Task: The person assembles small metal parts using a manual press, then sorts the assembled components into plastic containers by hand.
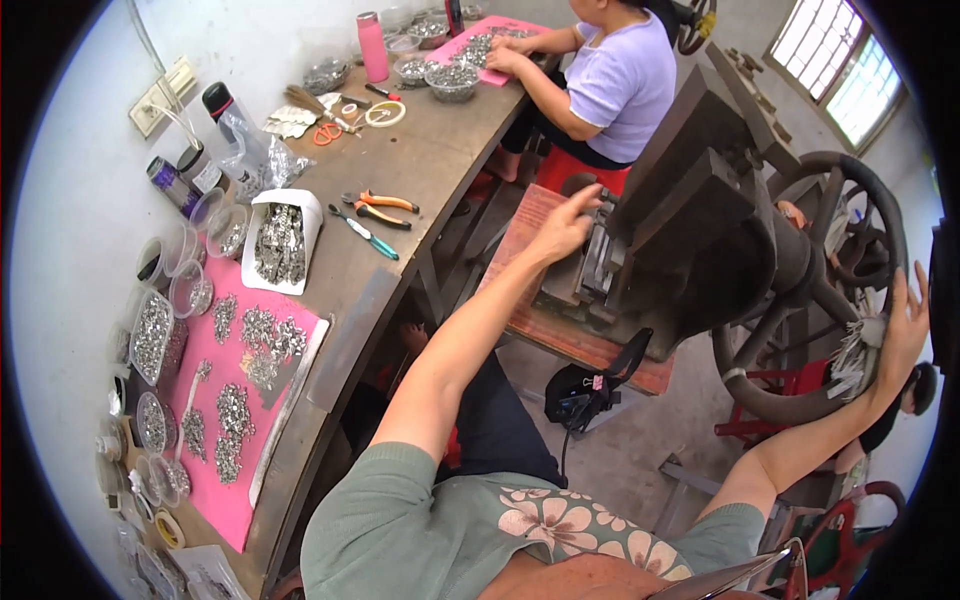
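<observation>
My left hand [565,228] reaches to the die area [597,255] of a dark, heavy hand press [700,220]. Its fingers are stretched out and apart beside the metal tooling; I make out nothing held in them. At the far right, my right hand [905,325] rests against the rim of the press's large handwheel [895,215], palm to the rim and fingers extended upward. Pale cloth strips [853,360] are tied round the rim beside that hand. Beneath the press is a worn reddish wooden board [525,240].
On the left workbench [345,330], a pink mat [215,510] carries piles of small metal parts. A white scoop [305,270], pliers [385,208], a teal-handled tool [370,238] and several plastic tubs lie around. A co-worker [625,80] sits at the far end. A black bag [575,395] hangs below the press.
</observation>
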Tool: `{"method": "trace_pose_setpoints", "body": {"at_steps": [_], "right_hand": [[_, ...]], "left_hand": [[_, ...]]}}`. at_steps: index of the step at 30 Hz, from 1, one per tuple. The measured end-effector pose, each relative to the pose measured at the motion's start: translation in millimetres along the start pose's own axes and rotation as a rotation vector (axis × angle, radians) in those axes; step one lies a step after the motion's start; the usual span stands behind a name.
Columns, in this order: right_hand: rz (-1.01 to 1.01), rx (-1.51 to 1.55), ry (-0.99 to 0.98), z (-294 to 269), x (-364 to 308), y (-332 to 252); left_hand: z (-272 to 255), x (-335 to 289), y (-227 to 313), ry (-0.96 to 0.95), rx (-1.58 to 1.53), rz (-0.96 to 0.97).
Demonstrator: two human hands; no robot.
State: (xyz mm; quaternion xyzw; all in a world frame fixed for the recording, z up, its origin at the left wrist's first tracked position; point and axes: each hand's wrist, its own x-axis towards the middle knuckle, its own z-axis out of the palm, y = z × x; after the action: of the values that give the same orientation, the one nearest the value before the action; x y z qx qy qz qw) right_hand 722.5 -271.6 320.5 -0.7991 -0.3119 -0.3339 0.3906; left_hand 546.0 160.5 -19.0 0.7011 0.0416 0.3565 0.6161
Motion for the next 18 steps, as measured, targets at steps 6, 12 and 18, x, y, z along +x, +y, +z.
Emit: {"method": "trace_pose_setpoints", "body": {"at_steps": [6,12,18], "right_hand": [[-0.097,-0.087,-0.033,-14.9,32.3,29.8],[-0.245,-0.109,0.235,14.1,-34.1,-42.9],[-0.540,0.420,-0.542,145.3,-218.4,-150.9]], "left_hand": [[-12.2,0.4,19.7,-0.361,0.365,-0.163],[2.1,-55.7,76.2,-0.240,0.808,0.190],[-20.0,-122.4,103.7,0.072,0.876,0.270]]}}
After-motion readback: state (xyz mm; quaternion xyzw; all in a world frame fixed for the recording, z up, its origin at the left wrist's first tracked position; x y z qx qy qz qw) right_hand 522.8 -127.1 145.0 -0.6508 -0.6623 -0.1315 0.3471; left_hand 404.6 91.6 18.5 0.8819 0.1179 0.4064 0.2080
